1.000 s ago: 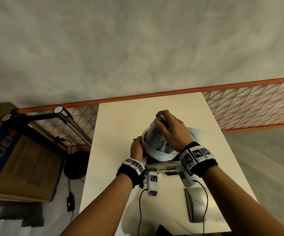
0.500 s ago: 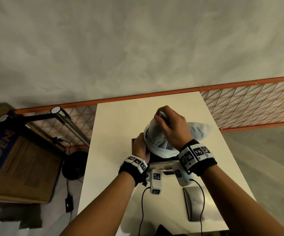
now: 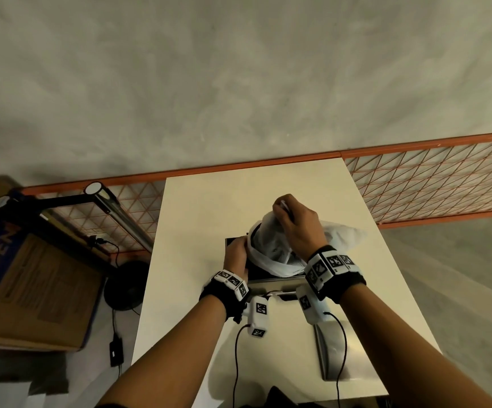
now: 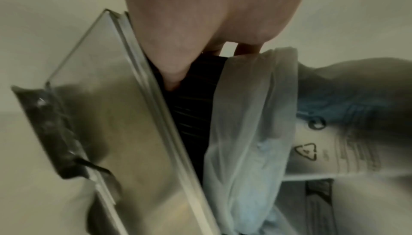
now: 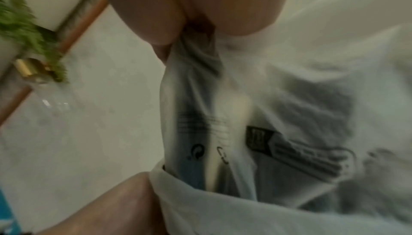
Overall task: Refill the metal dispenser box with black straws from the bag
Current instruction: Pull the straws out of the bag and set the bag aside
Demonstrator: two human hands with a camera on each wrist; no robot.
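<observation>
The metal dispenser box (image 3: 271, 282) stands open at the middle of the cream table (image 3: 197, 207). A translucent white bag (image 3: 271, 245) hangs mouth-down into it. My right hand (image 3: 294, 222) pinches the bag's closed end from above, so the printed bag (image 5: 289, 115) droops below the hand. My left hand (image 3: 235, 254) is at the box's left edge. There the thumb (image 4: 174, 78) presses on the black straws (image 4: 191, 108) between the box wall (image 4: 125, 133) and the bag mouth (image 4: 249, 133), with fingers curled on the far side.
A flat metal lid (image 3: 331, 354) lies on the table at the front right. A cardboard box (image 3: 17, 275) and a black lamp arm (image 3: 106, 207) are to the left of the table. An orange mesh rail (image 3: 430, 178) runs behind. Wrist-camera cables (image 3: 235, 363) hang over the table's near part.
My right hand has drawn the bag's closed end a little higher, and the bag's right side has spread out. The left hand stays at the box's left edge.
</observation>
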